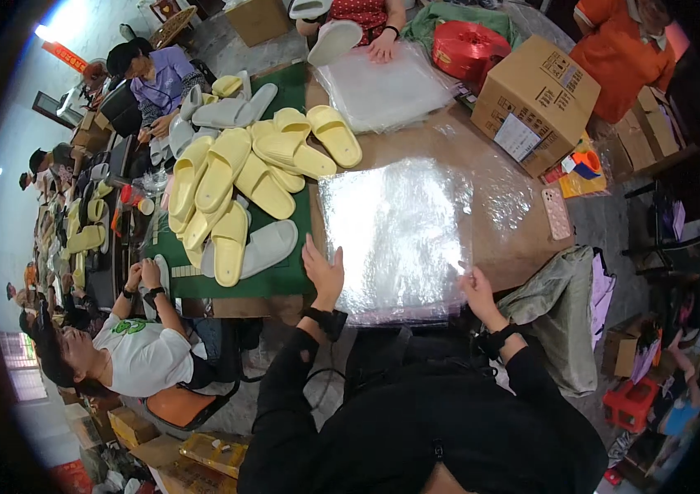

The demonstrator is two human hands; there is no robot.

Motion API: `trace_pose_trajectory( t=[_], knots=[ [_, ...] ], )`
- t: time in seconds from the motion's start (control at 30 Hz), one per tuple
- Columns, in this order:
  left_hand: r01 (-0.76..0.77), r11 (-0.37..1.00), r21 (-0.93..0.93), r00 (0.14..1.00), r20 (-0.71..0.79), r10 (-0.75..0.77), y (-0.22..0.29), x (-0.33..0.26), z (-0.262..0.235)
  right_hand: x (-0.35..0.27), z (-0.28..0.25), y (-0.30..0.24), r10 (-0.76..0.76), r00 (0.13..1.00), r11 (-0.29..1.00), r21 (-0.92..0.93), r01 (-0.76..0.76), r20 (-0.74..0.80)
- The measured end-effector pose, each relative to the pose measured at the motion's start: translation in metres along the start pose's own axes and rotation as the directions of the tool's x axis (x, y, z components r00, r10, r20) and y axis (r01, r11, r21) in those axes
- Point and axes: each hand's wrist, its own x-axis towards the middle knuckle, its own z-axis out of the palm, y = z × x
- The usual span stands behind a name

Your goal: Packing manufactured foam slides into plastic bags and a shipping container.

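a brown tabletop [383, 152] is partly covered by a stack of clear plastic bags [391, 235], laid at its near edge. left of the stack, yellow and grey slippers [225, 169] are heaped on a green mat [291, 276]. beyond the stack's right side, a cardboard box [523, 103] is set. at the stack's left edge, the left hand [324, 272] is held with fingers apart; at its right edge, the right hand [482, 295] is held with fingers bent, and whether plastic is pinched cannot be told. right of the stack, a pink phone [557, 216] is laid.
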Motion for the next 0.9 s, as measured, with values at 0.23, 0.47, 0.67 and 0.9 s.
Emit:
trace_pose_trajectory(
  t=[0.23,0.47,0.67,0.9],
  knots=[
    [-0.537,0.805,0.251,0.759,0.560,0.332,0.067,-0.061,0.010,0.013,0.018,-0.001,0.072,0.979,0.992,0.089,-0.091,0.193],
    [-0.566,0.723,0.397,0.769,0.571,0.288,0.004,-0.073,0.063,0.076,-0.051,-0.017,-0.326,0.939,0.807,-0.550,0.216,-0.108],
    [-0.697,0.648,0.307,0.616,0.719,0.321,0.017,-0.059,0.052,0.114,-0.082,0.031,-0.071,0.955,0.393,-0.872,0.291,0.286],
    [-0.618,0.706,0.346,0.693,0.663,0.281,0.016,-0.067,0.048,0.111,-0.024,-0.046,-0.336,0.939,0.733,-0.607,0.308,0.071]
  ],
)
